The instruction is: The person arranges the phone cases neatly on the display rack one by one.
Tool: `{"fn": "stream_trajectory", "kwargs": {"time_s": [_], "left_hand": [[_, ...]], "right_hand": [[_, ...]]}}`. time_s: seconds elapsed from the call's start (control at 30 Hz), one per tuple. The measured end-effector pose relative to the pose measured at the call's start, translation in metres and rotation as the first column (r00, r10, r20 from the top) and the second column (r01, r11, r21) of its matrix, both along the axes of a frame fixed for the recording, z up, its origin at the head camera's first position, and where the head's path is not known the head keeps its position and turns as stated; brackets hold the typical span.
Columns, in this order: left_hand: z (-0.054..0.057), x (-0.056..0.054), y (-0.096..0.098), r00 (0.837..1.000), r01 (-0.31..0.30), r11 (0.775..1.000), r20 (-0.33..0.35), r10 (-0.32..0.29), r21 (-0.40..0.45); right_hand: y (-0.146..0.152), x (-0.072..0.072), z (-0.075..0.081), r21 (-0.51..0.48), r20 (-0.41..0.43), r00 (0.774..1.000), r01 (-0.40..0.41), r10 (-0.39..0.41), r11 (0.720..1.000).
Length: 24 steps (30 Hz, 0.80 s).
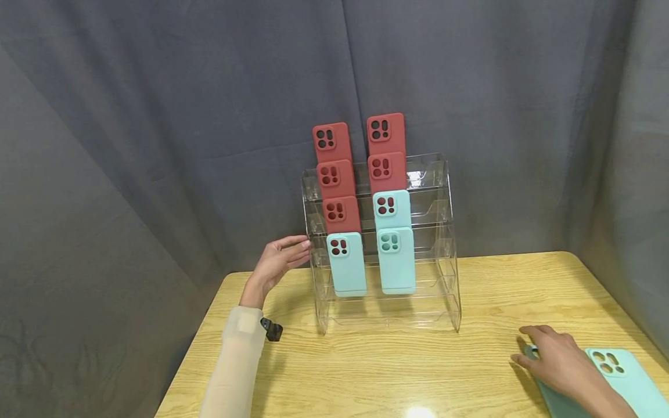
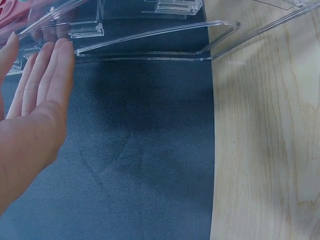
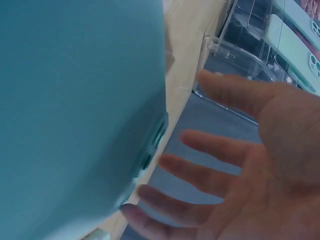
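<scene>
A clear acrylic tiered rack [image 1: 387,320] stands on the table, with phone cases leaning on it in two columns. Red phone cases [image 1: 386,136] fill the upper tiers; mint-green phone cases [image 1: 347,273] sit lower down. My left hand [image 1: 276,262] is at the rack's left side, its fingers extended with the tips right at the edge. At the lower right, my right hand [image 1: 561,363] hovers over a mint-green case [image 1: 558,402], partly hiding it. In the right wrist view, fingers and thumb are spread apart beside the large mint-green case surface [image 3: 75,100], holding nothing.
Another mint-green case [image 1: 635,380] lies at the table's right edge, beside the right hand. The wooden table [image 1: 387,371] has grey curtains [image 1: 235,116] behind it and on both sides. A small black device [image 1: 272,330] sits at the left wrist.
</scene>
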<state>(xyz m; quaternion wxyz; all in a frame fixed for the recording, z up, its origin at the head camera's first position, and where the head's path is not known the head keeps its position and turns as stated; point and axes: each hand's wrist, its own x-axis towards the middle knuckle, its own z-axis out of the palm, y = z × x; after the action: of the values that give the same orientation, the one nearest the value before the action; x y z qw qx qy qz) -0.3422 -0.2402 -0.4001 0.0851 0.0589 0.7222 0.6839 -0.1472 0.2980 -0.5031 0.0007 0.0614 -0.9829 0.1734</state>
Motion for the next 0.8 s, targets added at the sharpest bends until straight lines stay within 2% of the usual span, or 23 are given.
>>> {"fn": "stream_trajectory", "kwargs": {"time_s": [0.17, 0.37, 0.8], "left_hand": [[0.0, 0.0, 0.0, 1.0, -0.008, 1.0, 0.002, 0.008, 0.011], [-0.001, 0.0, 0.0, 1.0, -0.008, 1.0, 0.009, 0.008, 0.016], [-0.001, 0.002, 0.0, 1.0, -0.015, 0.999, 0.016, 0.014, 0.034]], "right_hand": [[0.003, 0.005, -0.004, 0.047, 0.047, 0.998, -0.036, 0.034, 0.998], [0.002, 0.009, -0.008, 0.089, 0.128, 0.992, -0.013, 0.002, 0.996], [0.0, 0.006, -0.014, 0.086, 0.089, 0.996, 0.01, -0.018, 0.996]]}}
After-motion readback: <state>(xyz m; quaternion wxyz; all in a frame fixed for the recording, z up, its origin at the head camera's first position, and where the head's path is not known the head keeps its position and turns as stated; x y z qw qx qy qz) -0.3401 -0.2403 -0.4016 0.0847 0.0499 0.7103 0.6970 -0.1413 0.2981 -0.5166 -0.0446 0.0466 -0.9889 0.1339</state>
